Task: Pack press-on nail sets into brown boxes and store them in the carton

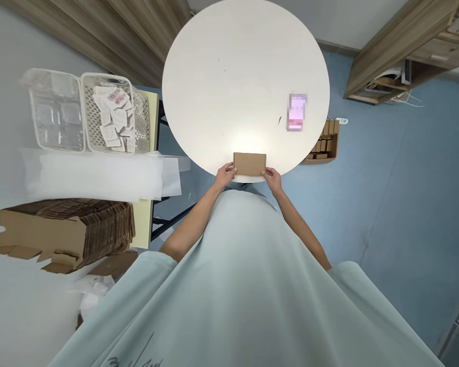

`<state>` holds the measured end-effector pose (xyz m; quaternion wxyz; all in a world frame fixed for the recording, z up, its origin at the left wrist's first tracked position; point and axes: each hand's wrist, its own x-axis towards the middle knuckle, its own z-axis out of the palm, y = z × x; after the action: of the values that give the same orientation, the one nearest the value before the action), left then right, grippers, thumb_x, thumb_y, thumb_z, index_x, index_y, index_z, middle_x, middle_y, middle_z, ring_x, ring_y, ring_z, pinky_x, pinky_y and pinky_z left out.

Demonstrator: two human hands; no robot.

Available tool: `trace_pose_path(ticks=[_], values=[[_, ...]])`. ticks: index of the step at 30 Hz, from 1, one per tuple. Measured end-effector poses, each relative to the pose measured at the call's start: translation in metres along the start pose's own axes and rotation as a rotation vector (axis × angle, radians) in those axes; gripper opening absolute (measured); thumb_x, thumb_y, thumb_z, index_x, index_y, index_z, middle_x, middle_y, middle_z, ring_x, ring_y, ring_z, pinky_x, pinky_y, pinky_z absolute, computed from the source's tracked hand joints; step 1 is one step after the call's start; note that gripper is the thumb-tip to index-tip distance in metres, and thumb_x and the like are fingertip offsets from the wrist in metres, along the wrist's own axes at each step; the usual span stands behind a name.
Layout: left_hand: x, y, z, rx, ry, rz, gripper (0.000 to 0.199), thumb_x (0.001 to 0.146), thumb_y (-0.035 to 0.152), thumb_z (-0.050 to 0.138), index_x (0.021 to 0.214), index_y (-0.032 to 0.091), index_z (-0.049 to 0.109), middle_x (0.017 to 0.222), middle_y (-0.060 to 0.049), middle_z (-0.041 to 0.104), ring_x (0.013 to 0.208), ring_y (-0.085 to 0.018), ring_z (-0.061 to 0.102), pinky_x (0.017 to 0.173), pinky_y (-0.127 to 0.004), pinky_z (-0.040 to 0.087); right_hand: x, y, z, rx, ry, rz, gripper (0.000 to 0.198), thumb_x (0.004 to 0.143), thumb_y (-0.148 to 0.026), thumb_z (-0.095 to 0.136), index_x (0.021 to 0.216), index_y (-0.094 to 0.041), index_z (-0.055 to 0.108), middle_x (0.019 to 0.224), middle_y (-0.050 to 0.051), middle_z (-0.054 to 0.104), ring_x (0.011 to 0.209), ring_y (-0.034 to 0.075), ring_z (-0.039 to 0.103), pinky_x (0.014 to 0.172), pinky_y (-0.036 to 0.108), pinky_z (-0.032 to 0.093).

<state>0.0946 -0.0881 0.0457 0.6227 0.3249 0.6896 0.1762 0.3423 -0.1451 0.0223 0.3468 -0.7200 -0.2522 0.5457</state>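
A small brown cardboard box (249,164), its lid closed, lies at the near edge of the round white table (229,66). My left hand (225,175) grips the box's left end, thumb on top near the front corner. At the opposite end, my right hand (272,179) holds the front right corner between thumb and fingers. The undersides of both hands are hidden.
A phone-like blurred device (297,112) lies on the table's right. Beyond it, a carton (334,150) of small boxes stands low. On the left side table are white baskets (83,112), white sheets (99,173) and a stack of flattened cardboard boxes (109,229).
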Motion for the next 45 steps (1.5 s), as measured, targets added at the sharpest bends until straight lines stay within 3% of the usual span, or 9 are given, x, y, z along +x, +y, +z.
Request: trace_pose_path(ticks=[8, 12, 16, 25, 29, 33, 37, 45], values=[[-0.048, 0.025, -0.004, -0.166, -0.085, 0.111, 0.080, 0.090, 0.049, 0.098, 0.156, 0.020, 0.065, 0.133, -0.017, 0.084, 0.108, -0.025, 0.084, 0.110, -0.047, 0.066, -0.033, -0.029, -0.028, 0.174, -0.117, -0.035, 0.079, 0.064, -0.084, 0.095, 0.112, -0.028, 0.067, 0.118, 0.010, 0.085, 0.116, 0.027, 0.080, 0.108, 0.050, 0.065], [-0.075, 0.016, 0.004, -0.214, -0.072, 0.154, 0.081, 0.090, 0.053, 0.098, 0.156, 0.018, 0.066, 0.129, -0.017, 0.085, 0.107, -0.028, 0.086, 0.109, -0.048, 0.067, -0.051, -0.036, -0.046, 0.127, -0.152, -0.072, 0.082, 0.063, -0.088, 0.095, 0.112, -0.028, 0.067, 0.114, 0.008, 0.086, 0.101, 0.027, 0.084, 0.096, 0.046, 0.068], [-0.100, 0.000, 0.029, -0.255, -0.058, 0.176, 0.081, 0.091, 0.055, 0.097, 0.156, 0.019, 0.066, 0.128, -0.016, 0.087, 0.112, -0.030, 0.086, 0.108, -0.047, 0.068, -0.071, -0.037, -0.074, 0.090, -0.151, -0.110, 0.084, 0.060, -0.090, 0.096, 0.110, -0.029, 0.066, 0.110, 0.007, 0.085, 0.089, 0.026, 0.084, 0.090, 0.045, 0.069], [-0.156, -0.033, 0.109, -0.280, -0.180, 0.154, 0.078, 0.094, 0.052, 0.094, 0.158, 0.019, 0.066, 0.131, -0.015, 0.086, 0.113, -0.029, 0.087, 0.112, -0.049, 0.068, -0.142, -0.010, -0.170, 0.127, -0.041, -0.090, 0.083, 0.060, -0.083, 0.102, 0.113, -0.027, 0.069, 0.106, 0.006, 0.085, 0.088, 0.025, 0.085, 0.097, 0.047, 0.069], [-0.175, -0.042, 0.138, -0.328, -0.208, 0.131, 0.080, 0.092, 0.049, 0.097, 0.159, 0.017, 0.066, 0.130, -0.016, 0.086, 0.113, -0.030, 0.086, 0.117, -0.051, 0.066, -0.154, 0.007, -0.207, 0.168, -0.062, -0.043, 0.080, 0.062, -0.077, 0.104, 0.115, -0.029, 0.070, 0.106, 0.004, 0.086, 0.091, 0.024, 0.086, 0.097, 0.045, 0.070], [-0.179, -0.036, 0.176, -0.337, -0.197, 0.120, 0.080, 0.091, 0.048, 0.098, 0.159, 0.019, 0.067, 0.130, -0.016, 0.087, 0.116, -0.030, 0.086, 0.120, -0.053, 0.064, -0.141, 0.019, -0.243, 0.228, -0.064, -0.022, 0.078, 0.062, -0.075, 0.104, 0.113, -0.028, 0.069, 0.102, 0.002, 0.085, 0.092, 0.023, 0.085, 0.097, 0.041, 0.069], [-0.167, -0.017, 0.233, -0.327, -0.188, 0.101, 0.077, 0.091, 0.045, 0.099, 0.157, 0.020, 0.068, 0.129, -0.015, 0.087, 0.117, -0.030, 0.086, 0.122, -0.054, 0.063, -0.118, 0.024, -0.291, 0.265, -0.041, -0.014, 0.080, 0.060, -0.077, 0.103, 0.112, -0.028, 0.068, 0.107, 0.003, 0.085, 0.093, 0.022, 0.084, 0.095, 0.040, 0.068], [-0.137, 0.029, 0.362, -0.285, -0.253, -0.035, 0.071, 0.093, 0.035, 0.097, 0.156, 0.020, 0.068, 0.127, -0.016, 0.087, 0.118, -0.030, 0.086, 0.126, -0.056, 0.061, -0.066, 0.014, -0.428, 0.110, -0.017, -0.003, 0.069, 0.070, -0.085, 0.091, 0.103, -0.029, 0.069, 0.105, 0.005, 0.083, 0.096, 0.024, 0.079, 0.078, 0.036, 0.064]])
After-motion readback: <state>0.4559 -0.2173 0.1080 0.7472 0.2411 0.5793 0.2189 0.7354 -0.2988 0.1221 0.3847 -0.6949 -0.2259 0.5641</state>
